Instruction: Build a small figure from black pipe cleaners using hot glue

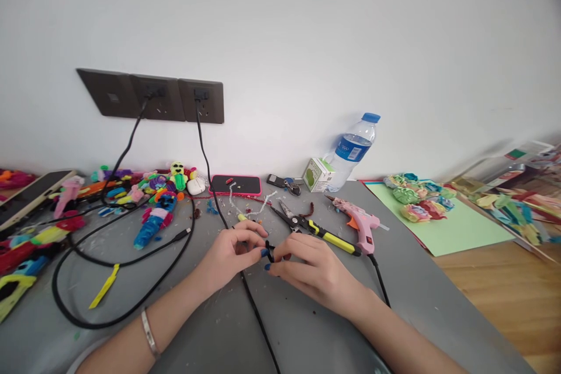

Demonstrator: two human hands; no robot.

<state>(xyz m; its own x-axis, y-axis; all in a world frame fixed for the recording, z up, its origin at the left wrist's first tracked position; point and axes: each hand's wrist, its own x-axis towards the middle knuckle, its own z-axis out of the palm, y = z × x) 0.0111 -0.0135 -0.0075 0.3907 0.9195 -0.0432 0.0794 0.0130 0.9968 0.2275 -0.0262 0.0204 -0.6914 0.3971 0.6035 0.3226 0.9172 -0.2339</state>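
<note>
Between my two hands is a short black piece (270, 252), probably fuzzy wire like the crafts around it, though it is too small to be sure. My left hand (232, 254) pinches it from the left with thumb and fingers. From the right, my right hand (313, 269) closes its fingertips on the same piece. Just beyond the hands lie yellow-handled pliers (335, 238) with their jaws apart. A pink glue gun (360, 221) rests on its side to the right of them. White fuzzy wire (252, 210) lies bent behind my left hand.
Several colourful pipe-cleaner figures (160, 213) and a looped black cable (56, 286) cover the left. Along the wall stand a phone (236, 185), keys (291, 186), a small green-white box (318, 175) and a water bottle (353, 152). Crumpled paper flowers (418, 196) lie on green paper (464, 228).
</note>
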